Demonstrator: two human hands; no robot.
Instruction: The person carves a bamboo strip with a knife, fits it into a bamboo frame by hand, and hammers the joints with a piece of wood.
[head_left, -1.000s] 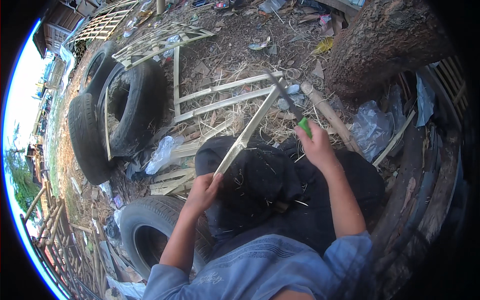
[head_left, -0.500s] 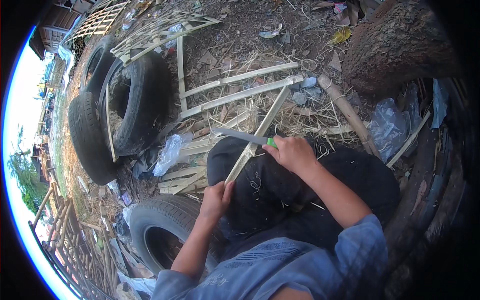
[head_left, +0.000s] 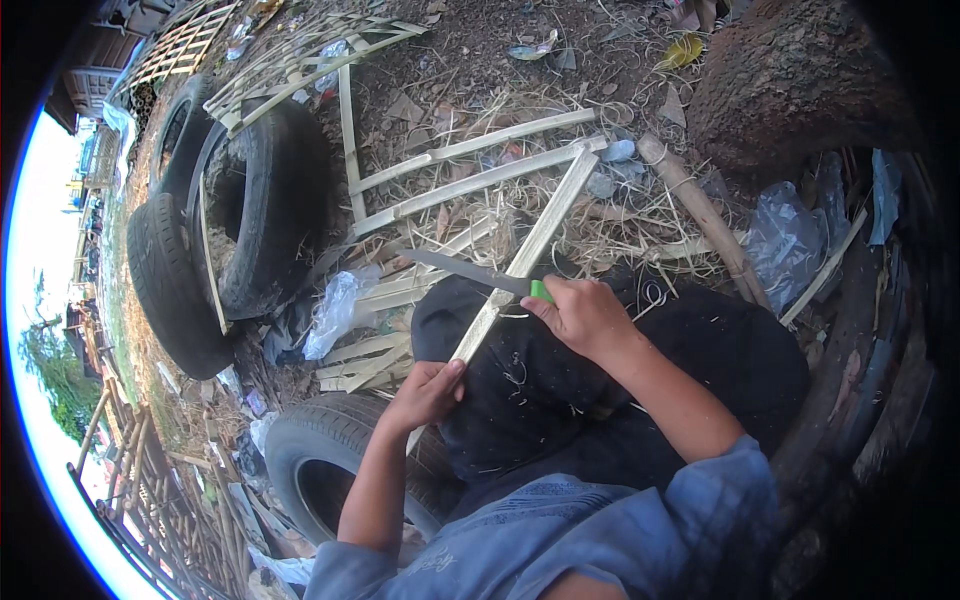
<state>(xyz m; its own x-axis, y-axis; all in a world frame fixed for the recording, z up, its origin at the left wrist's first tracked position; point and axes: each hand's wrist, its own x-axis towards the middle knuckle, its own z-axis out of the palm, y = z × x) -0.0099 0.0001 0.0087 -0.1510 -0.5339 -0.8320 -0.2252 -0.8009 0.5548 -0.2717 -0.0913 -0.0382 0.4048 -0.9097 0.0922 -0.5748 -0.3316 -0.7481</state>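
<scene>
A pale bamboo strip [head_left: 543, 225] runs slantwise over my dark-trousered leg. My left hand [head_left: 427, 393] is closed around its lower part, and a short end sticks out below the fist. In my right hand [head_left: 584, 315] is a knife [head_left: 465, 268] with a green handle, gripped near the blade. The blade points left and lies across the strip at about its middle, touching it or just over it. The strip's far end reaches the tip of another bamboo strip [head_left: 470, 184] lying on the ground.
Old tyres [head_left: 270, 215] stand at the left, and another tyre [head_left: 320, 450] lies beside my left forearm. A woven bamboo lattice [head_left: 310, 70] is at the far left. A thick trunk [head_left: 800, 80] rises at the far right. Shavings [head_left: 600, 225] and plastic bags [head_left: 340, 310] litter the ground.
The strip has shifted in my left hand, so an end now shows below the fist and its broad face turns up more. The knife has moved slightly left across it.
</scene>
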